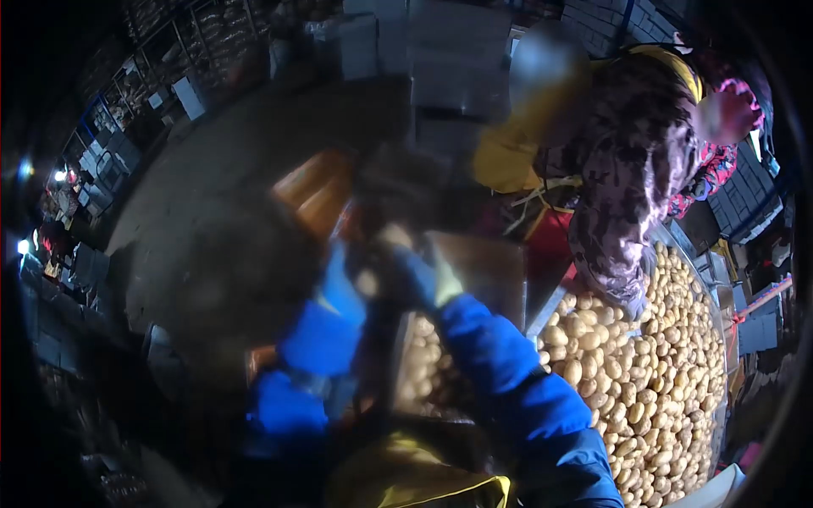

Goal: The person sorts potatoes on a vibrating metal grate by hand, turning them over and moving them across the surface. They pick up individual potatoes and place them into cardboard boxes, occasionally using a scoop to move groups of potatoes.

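Note:
Both of my hands reach forward in blue sleeves, smeared by motion. My left hand (340, 284), in a blue glove, is close to an orange crate-like object (317, 193) with a shiny top. A small tan, potato-like shape (367, 283) shows beside its inner edge. To the right, my right hand (421, 273), in a blue and pale glove, is in front of a brown box-like panel (483, 264). Another tan blur (395, 235) appears at its fingertips. Whether either hand grips something is too blurred to make out. Below my right hand, potatoes (423, 360) lie in a container.
A large heap of potatoes (652, 398) fills a metal-edged table (549, 305) on the right. Over it bends a co-worker in camouflage clothing (631, 152), one arm down among the potatoes. Stacked boxes (461, 63) stand behind; dark floor (203, 212) stretches left.

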The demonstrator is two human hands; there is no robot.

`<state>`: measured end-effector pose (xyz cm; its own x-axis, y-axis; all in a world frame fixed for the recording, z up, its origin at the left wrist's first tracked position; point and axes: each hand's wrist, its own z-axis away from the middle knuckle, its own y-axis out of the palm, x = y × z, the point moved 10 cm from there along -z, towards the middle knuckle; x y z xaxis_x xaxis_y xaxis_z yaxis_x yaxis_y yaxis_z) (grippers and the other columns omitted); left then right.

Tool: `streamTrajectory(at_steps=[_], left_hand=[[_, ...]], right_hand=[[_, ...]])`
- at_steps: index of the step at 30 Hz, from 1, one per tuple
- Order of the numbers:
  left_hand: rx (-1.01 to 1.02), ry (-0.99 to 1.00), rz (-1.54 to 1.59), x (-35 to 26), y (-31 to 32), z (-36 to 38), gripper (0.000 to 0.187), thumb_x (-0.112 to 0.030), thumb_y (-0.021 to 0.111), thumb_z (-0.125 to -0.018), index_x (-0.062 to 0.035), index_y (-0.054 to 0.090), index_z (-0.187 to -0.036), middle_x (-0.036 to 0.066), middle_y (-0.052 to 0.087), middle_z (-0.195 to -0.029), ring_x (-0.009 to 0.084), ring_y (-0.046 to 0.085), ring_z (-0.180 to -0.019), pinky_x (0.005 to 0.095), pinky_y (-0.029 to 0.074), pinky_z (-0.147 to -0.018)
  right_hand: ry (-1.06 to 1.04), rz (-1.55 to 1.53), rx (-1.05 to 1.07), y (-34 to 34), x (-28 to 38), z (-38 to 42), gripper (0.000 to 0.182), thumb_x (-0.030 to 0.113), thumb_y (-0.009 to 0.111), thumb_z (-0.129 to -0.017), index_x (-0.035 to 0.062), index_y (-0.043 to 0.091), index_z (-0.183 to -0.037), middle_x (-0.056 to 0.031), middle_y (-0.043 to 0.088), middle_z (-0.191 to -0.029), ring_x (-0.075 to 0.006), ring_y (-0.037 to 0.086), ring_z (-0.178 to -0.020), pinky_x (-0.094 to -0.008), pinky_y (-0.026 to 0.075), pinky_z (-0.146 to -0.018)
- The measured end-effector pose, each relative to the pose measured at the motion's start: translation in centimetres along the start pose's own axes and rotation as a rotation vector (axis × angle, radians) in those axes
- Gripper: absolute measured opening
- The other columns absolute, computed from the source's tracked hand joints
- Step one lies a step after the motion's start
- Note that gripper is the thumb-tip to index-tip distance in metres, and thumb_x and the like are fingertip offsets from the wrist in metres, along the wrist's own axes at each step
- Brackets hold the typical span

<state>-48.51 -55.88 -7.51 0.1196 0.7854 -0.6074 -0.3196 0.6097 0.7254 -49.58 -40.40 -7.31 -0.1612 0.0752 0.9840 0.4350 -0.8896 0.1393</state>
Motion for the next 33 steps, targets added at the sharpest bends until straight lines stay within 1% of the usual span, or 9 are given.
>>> streamTrajectory(at_steps=[3,7,9,14,16,21,22,27,33], left_hand=[[0.103,0.214,-0.193,-2.4,-6.3,-4.7,0.048,-0.041,0.045,-0.116,-0.0005,0.066,-0.131,0.011,0.073,-0.113,0.0231,0.071,-0.101,0.0358,0.058,-0.096],[-0.009,-0.171,0.140,6.2,-13.5,-1.9,0.043,-0.038,0.057,-0.111,-0.0007,0.067,-0.130,0.012,0.072,-0.127,0.0258,0.069,-0.111,0.0436,0.055,-0.104],[-0.217,0.225,-0.532,5.7,-12.3,1.5,0.040,-0.036,0.057,-0.111,-0.0016,0.071,-0.127,0.013,0.075,-0.122,0.0244,0.069,-0.111,0.0410,0.052,-0.107],[-0.163,0.175,-0.582,9.3,-0.9,5.8,0.052,-0.047,0.060,-0.109,-0.0112,0.056,-0.071,0.000,0.052,-0.065,0.0121,0.048,-0.060,0.0299,0.042,-0.062],[-0.117,0.282,-0.813,9.5,1.9,7.5,0.061,-0.051,0.059,-0.108,-0.0109,0.053,-0.062,0.000,0.051,-0.056,0.0122,0.047,-0.051,0.0295,0.041,-0.056],[0.426,0.196,-0.928,19.7,13.4,15.1,0.060,-0.051,0.054,-0.110,-0.0079,0.062,-0.069,0.006,0.057,-0.053,0.0158,0.053,-0.048,0.0319,0.049,-0.058],[0.573,0.068,-0.911,22.9,16.1,18.0,0.058,-0.049,0.055,-0.110,-0.0065,0.066,-0.072,0.006,0.058,-0.053,0.0162,0.055,-0.049,0.0319,0.051,-0.059],[1.134,-0.337,-1.160,39.7,21.1,38.2,0.010,-0.013,0.075,-0.102,-0.0035,0.074,-0.104,0.002,0.072,-0.090,0.0122,0.062,-0.073,0.0317,0.056,-0.074],[2.635,0.495,-0.888,45.2,21.0,65.3,0.053,-0.025,0.078,-0.083,-0.0099,0.067,-0.133,0.015,0.062,-0.133,0.0374,0.053,-0.126,0.0493,0.043,-0.110]], right_hand=[[-0.029,0.220,-0.072,0.8,-3.9,-5.4,0.065,0.035,0.074,-0.102,-0.0005,0.052,-0.152,-0.0146,0.071,-0.133,-0.0270,0.071,-0.112,-0.0350,0.057,-0.095],[-0.003,0.173,0.235,-1.0,-7.4,0.7,0.045,0.033,0.055,-0.110,0.0064,0.060,-0.147,-0.0141,0.074,-0.122,-0.0311,0.074,-0.099,-0.0407,0.061,-0.082],[0.035,0.189,0.305,-1.4,-6.5,5.7,0.042,0.032,0.057,-0.109,0.0049,0.063,-0.141,-0.0151,0.075,-0.116,-0.0328,0.073,-0.097,-0.0426,0.060,-0.082],[0.192,0.641,-0.038,-6.9,0.1,17.4,0.035,0.029,0.065,-0.106,0.0001,0.071,-0.124,-0.0182,0.076,-0.109,-0.0393,0.072,-0.098,-0.0486,0.056,-0.086],[-0.240,0.700,-0.230,-9.1,0.2,22.1,0.036,0.021,0.067,-0.102,0.0035,0.070,-0.133,-0.0218,0.072,-0.130,-0.0399,0.070,-0.118,-0.0458,0.055,-0.103],[0.073,0.475,-0.616,-12.1,3.8,41.2,0.042,0.019,0.071,-0.096,0.0097,0.068,-0.138,-0.0183,0.068,-0.137,-0.0400,0.068,-0.122,-0.0462,0.055,-0.101],[-0.197,0.623,-0.800,-12.3,4.2,46.0,0.042,0.020,0.071,-0.097,0.0103,0.068,-0.138,-0.0183,0.070,-0.132,-0.0404,0.070,-0.116,-0.0461,0.057,-0.098],[-0.003,0.913,-1.260,-11.0,2.1,69.5,0.046,0.021,0.073,-0.093,0.0063,0.069,-0.136,-0.0216,0.071,-0.125,-0.0406,0.071,-0.110,-0.0487,0.056,-0.096],[0.578,1.119,-1.722,-1.7,0.8,90.4,0.059,0.031,0.081,-0.087,0.0089,0.067,-0.140,-0.0229,0.061,-0.144,-0.0444,0.059,-0.129,-0.0537,0.048,-0.108]])
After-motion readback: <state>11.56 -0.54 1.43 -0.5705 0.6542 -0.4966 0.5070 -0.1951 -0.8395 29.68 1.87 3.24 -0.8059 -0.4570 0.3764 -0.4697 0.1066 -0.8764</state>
